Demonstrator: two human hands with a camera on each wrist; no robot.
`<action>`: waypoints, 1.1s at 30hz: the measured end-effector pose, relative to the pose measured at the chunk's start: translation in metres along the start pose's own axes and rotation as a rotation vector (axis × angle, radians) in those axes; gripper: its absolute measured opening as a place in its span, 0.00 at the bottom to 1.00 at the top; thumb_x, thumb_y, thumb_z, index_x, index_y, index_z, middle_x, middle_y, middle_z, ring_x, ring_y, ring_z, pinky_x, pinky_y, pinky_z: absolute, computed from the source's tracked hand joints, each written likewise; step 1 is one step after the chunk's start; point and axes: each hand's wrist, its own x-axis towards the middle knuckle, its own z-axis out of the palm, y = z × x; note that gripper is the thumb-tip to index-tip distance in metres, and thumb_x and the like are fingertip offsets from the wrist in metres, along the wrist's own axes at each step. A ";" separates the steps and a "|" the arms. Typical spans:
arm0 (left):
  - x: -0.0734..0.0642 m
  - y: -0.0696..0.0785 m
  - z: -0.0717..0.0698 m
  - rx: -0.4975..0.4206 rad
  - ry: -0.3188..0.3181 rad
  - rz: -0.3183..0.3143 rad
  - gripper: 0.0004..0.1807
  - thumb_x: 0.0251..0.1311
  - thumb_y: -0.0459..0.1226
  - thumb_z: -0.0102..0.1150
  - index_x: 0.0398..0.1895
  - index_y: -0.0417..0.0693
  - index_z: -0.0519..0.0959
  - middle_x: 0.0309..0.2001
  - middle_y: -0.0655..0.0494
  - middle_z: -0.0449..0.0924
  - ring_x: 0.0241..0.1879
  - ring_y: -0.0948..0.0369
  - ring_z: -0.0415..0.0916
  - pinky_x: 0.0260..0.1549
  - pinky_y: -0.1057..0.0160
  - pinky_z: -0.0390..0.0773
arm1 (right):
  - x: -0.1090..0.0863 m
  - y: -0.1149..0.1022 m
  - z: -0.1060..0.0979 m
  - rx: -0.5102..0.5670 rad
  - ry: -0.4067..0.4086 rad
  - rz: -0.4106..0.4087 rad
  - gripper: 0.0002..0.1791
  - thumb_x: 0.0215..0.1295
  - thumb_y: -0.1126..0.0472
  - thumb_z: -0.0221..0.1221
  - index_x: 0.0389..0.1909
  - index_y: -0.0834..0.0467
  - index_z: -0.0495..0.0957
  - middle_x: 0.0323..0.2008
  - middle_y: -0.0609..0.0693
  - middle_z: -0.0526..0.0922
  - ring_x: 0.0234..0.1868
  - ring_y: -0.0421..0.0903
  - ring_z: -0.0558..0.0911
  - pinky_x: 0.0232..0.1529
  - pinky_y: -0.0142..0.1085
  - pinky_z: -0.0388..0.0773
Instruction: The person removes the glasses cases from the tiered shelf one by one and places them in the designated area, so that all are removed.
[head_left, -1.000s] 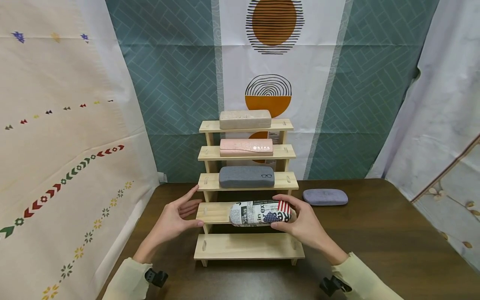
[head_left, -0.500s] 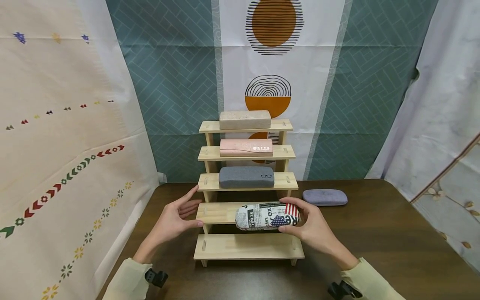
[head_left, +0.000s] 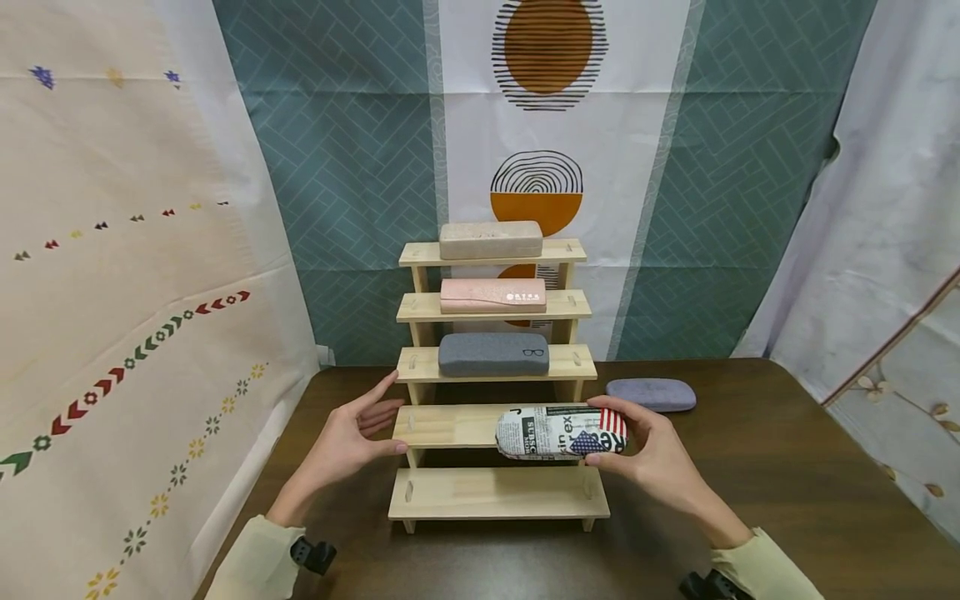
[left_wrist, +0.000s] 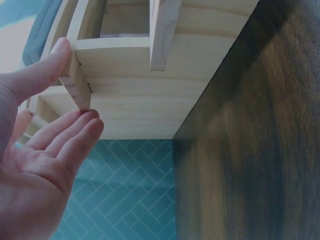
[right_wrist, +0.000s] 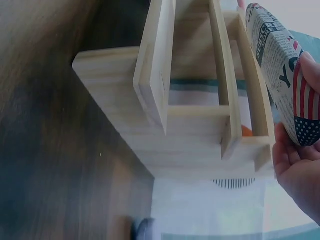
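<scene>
Table [head_left: 795,475] — case [head_left: 543,433] in right grip [head_left: 663,454]

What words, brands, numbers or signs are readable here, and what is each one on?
"SUBSC": dark block on the newspaper-print case.
"in" and "ex": larger letters, same case.
Stars and stripes, a sign without words: same case.
Glasses outline, also wordless: grey case.
White lettering on the pink case: too small to read.
Remaining newspaper print: too small or blurred; no legible numbers.
</scene>
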 end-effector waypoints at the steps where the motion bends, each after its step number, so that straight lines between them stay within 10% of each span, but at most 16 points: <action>1: 0.000 0.000 0.000 0.001 0.000 -0.001 0.59 0.49 0.31 0.84 0.84 0.62 0.61 0.66 0.36 0.77 0.65 0.43 0.77 0.60 0.41 0.77 | -0.001 0.000 -0.002 0.001 0.001 0.000 0.37 0.53 0.73 0.78 0.66 0.63 0.77 0.56 0.61 0.81 0.46 0.44 0.84 0.42 0.32 0.85; 33: -0.001 0.001 0.000 0.004 -0.002 -0.002 0.59 0.50 0.32 0.84 0.84 0.61 0.61 0.66 0.36 0.77 0.65 0.42 0.77 0.60 0.43 0.78 | -0.038 0.000 -0.101 -0.052 0.039 -0.028 0.40 0.52 0.83 0.72 0.69 0.69 0.73 0.55 0.55 0.82 0.46 0.42 0.84 0.39 0.30 0.85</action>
